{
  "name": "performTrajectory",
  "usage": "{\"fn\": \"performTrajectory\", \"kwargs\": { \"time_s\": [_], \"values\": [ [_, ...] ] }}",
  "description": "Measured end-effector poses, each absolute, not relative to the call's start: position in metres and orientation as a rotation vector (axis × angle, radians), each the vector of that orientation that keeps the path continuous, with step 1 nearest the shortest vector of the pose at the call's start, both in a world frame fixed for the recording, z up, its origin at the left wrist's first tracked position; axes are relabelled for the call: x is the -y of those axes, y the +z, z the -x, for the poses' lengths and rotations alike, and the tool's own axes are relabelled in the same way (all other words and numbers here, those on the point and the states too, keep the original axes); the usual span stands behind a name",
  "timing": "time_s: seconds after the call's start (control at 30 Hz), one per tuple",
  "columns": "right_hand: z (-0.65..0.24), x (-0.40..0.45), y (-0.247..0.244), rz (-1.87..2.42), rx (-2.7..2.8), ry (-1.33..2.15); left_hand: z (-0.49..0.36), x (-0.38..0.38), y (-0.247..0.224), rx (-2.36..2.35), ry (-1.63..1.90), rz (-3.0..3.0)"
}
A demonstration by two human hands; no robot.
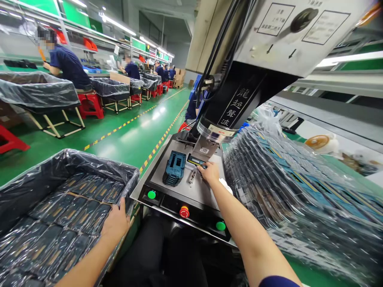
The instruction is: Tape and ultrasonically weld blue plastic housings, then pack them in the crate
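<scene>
My right hand (210, 172) pinches the end of a small dark plastic part with a yellow strip (196, 160), right under the metal horn (205, 149) of a press-like machine. Left of it on the metal plate (158, 169) stands a teal and black plastic battery case (174, 167) with a rectangular opening. Between the two is a small metal fixture (192, 176). My left hand (116, 220) lies at the near right edge of a plastic-lined bin (64, 157), fingers apart, with nothing visible in it. Its underside is hidden.
Rows of dark cases (76, 211) under clear plastic fill the bin. Two green buttons (152, 194) and a red stop button (184, 212) line the machine's front. Stacked, plastic-wrapped trays of parts (269, 167) rise close on the right. Co-workers (67, 63) sit along benches at the far left.
</scene>
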State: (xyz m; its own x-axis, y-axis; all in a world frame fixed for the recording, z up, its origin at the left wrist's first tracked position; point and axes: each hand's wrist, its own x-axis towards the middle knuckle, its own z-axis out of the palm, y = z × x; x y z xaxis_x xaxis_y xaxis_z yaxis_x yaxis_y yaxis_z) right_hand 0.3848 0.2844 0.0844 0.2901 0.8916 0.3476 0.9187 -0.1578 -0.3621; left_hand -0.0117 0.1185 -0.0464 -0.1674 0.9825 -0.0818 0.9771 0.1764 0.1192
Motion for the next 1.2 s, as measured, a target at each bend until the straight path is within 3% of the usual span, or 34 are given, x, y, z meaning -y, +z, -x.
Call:
{"fn": "performTrajectory", "kwargs": {
  "time_s": [0.37,0.6,0.7,0.8,0.9,1.03,1.2],
  "values": [
    [-0.377,-0.265,0.099,1.787,1.842,-0.143,0.013,-0.118,-0.051,-2.309,0.060,-1.944],
    [-0.367,-0.197,0.116,1.618,1.921,0.020,0.016,-0.119,-0.044,-2.254,0.082,-1.862],
    [-0.366,-0.155,0.118,1.664,1.674,0.335,0.017,-0.121,-0.039,-2.262,0.194,-1.796],
    [-0.366,-0.115,0.113,1.609,1.304,1.036,0.006,-0.115,-0.025,-2.244,0.592,-1.855],
    [-0.361,-0.084,0.101,1.417,0.908,1.651,-0.026,-0.101,0.001,-1.869,0.969,-1.808],
    [-0.346,-0.063,0.078,1.314,0.641,1.928,-0.084,-0.080,0.036,-1.318,0.979,-1.373],
    [-0.330,-0.051,0.054,1.269,0.629,2.039,-0.122,-0.073,0.051,-1.046,0.746,-1.262]
  ]
}}
